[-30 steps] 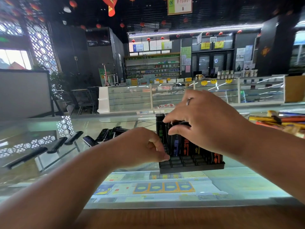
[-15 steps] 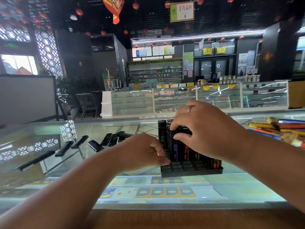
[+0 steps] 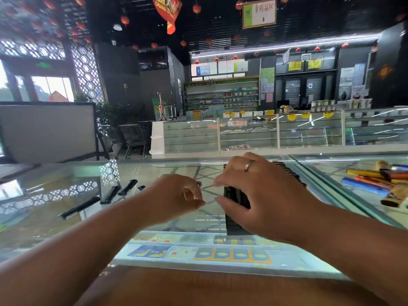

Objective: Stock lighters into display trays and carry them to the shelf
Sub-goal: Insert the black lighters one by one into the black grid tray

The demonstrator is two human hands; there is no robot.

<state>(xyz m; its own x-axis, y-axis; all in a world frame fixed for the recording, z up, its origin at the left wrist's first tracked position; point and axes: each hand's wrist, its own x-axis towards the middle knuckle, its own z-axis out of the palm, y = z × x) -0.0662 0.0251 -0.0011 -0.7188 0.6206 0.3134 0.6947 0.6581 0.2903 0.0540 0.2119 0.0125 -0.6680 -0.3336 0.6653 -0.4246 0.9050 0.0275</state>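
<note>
A long glass-topped display counter fills the view, with a brown wooden ledge along its near edge. Near its middle stands a black plastic display tray, mostly hidden under the right hand. That hand arches over the upright dark lighters slotted in the tray, its fingers curled across their tops and its thumb against their near-left side, so it grasps them. The left hand hovers just beside it, apart from the tray, with its fingers curled in. Whether it pinches a lighter cannot be told, as the spot is blurred. Several loose slim black lighters lie flat on the glass well to the left. A heap of loose orange, blue and yellow lighters lies well to the right. By my reading, stocking is partway done: the tray carries lighters, though how full it is cannot be seen under the hand. The loose lighters on both sides suggest more filling remains. The tray sits on the counter, so the carry to the shelf is not yet begun.
</note>
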